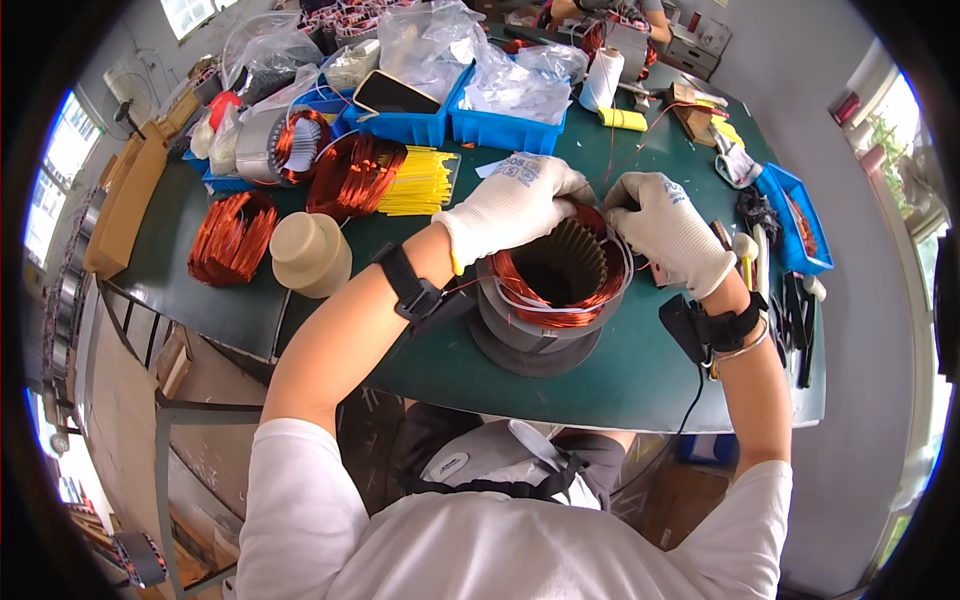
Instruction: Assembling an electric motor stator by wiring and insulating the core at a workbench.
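In the head view, the stator (548, 337) sits on the table (430, 366) with copper coils (522, 302) around its mouth; the left hand (515, 208) meets its far rim and the right hand (668, 228) its far-right rim — both gloved, fingers curled inward, though I cannot tell whether either set is clamped on the coils. Left of the stator are a cream cup (311, 262) and, farther out, a copper bundle (232, 240), with yellow strips (416, 184) beyond to the far left — and a mallet (744, 247) lies to its right.
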Demonstrator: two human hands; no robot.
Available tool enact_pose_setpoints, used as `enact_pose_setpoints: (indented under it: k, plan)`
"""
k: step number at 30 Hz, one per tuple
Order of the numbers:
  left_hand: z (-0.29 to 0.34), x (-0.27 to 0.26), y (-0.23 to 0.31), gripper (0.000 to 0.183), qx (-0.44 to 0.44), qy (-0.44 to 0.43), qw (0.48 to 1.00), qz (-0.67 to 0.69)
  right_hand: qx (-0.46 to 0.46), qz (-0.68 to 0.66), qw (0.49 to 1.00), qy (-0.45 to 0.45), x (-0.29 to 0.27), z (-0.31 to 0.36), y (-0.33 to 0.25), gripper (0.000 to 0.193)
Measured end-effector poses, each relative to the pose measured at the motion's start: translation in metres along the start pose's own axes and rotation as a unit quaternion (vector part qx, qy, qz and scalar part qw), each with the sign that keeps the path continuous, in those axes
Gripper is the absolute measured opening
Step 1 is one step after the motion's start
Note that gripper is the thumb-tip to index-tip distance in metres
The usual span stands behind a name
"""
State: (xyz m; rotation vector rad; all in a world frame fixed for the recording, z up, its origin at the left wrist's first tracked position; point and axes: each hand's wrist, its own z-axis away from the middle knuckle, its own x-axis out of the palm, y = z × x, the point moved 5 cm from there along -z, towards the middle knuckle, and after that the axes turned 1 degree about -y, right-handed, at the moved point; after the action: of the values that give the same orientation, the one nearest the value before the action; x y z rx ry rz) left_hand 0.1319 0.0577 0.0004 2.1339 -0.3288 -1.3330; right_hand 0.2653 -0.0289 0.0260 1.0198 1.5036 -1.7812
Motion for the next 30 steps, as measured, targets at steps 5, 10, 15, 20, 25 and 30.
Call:
enact_pose_setpoints:
  k: [5,10,15,20,25,30]
  plan:
    - [-0.009,-0.008,0.015,0.017,0.012,-0.022,1.000,0.009,-0.089,-0.006,0.993,0.079,-0.004,0.011,-0.002,0.016]
    - [0.003,-0.008,-0.005,0.023,0.010,0.012,0.996,0.093,-0.122,-0.051,0.986,0.105,0.004,0.018,0.011,0.016]
    - [0.107,-0.057,-0.015,0.032,-0.108,0.276,0.921,0.254,0.004,-0.299,0.924,0.237,0.013,0.090,0.084,0.020]
    - [0.254,-0.082,-0.045,0.035,-0.152,0.608,0.733,0.267,0.101,-0.126,0.974,0.159,0.043,0.117,0.139,0.028]
    - [0.253,0.002,-0.038,0.029,-0.220,0.482,0.829,0.178,-0.138,-0.298,0.943,0.050,0.024,0.080,0.038,0.061]
    - [0.151,0.071,0.004,0.121,-0.139,0.164,0.977,-0.011,-0.161,-0.266,0.948,0.067,0.015,0.028,0.002,0.032]
